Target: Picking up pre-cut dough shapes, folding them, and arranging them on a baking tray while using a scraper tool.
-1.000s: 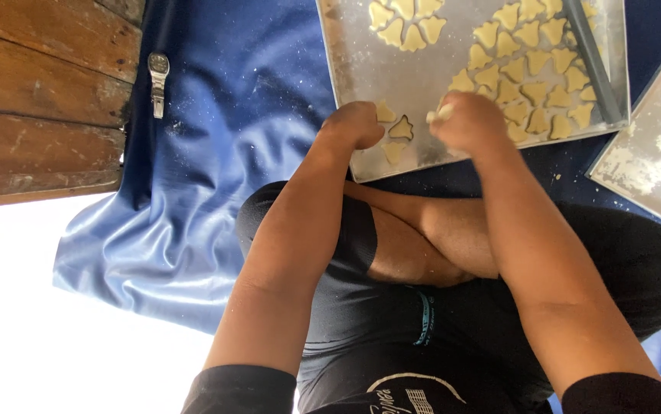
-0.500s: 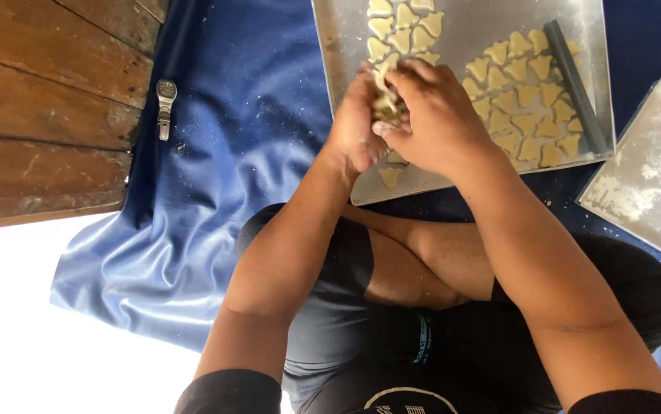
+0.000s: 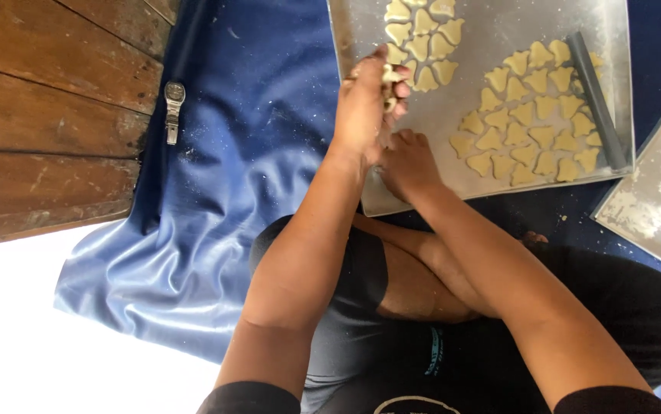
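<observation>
Laying cut dough on a tray (image 3: 499, 184), part done. Two groups of pale, heart-like dough pieces already lie flat on the metal sheet: a small cluster (image 3: 421, 38) at the far left and a larger block (image 3: 534, 115) to the right, with bare floured metal between them and along the near edge, so room remains to fill. The left hand (image 3: 365, 107) is closed around a piece of dough (image 3: 386, 77) just beside the small cluster; the right hand (image 3: 407, 161) rests fingers-down on the near left of the tray, and whether it holds anything cannot be told. A dark bar (image 3: 595, 100) lies along the tray's right side. A glossy blue cloth (image 3: 231, 192) covers the wooden floor (image 3: 47, 115); a metal watch (image 3: 172, 111) lies on it, and a second floured tray (image 3: 660, 199) sits at right.
</observation>
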